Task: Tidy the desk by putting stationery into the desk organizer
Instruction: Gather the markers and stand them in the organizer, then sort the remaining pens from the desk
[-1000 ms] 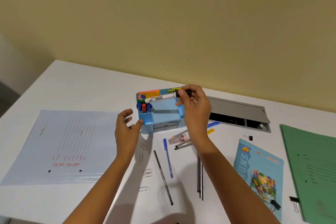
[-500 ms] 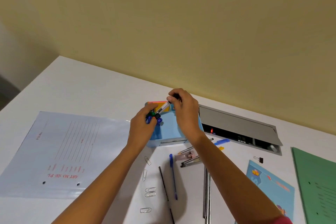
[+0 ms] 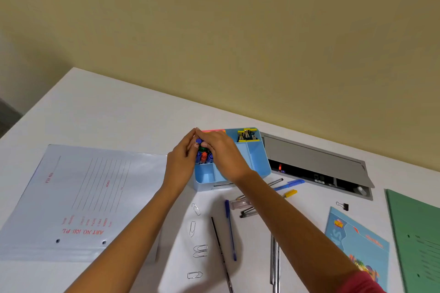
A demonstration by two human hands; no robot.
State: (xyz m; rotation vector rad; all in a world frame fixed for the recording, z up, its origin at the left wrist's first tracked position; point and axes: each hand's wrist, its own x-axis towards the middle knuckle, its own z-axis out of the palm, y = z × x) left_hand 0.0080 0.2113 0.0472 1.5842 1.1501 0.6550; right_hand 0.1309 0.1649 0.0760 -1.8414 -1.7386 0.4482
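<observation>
The light blue desk organizer stands at the back of the white desk. Both hands meet over its back-left compartment, where several coloured markers stand upright. My right hand reaches across the organizer, fingertips pinched at a blue-capped marker top. My left hand curls against the marker bundle from the left, touching the right fingertips. The white marker with the black cap is hidden under my hands. A blue pen and a black pen lie loose in front.
Several paper clips, a pile of pens, metal rulers and a binder clip lie on the desk. A white file folder lies left, a blue booklet and a green folder right. An open grey cable tray sits behind.
My right hand tipped the white marker down into the back-left compartment. My left hand rose from the desk to the markers. The camera view shifted, so the desk sits lower.
</observation>
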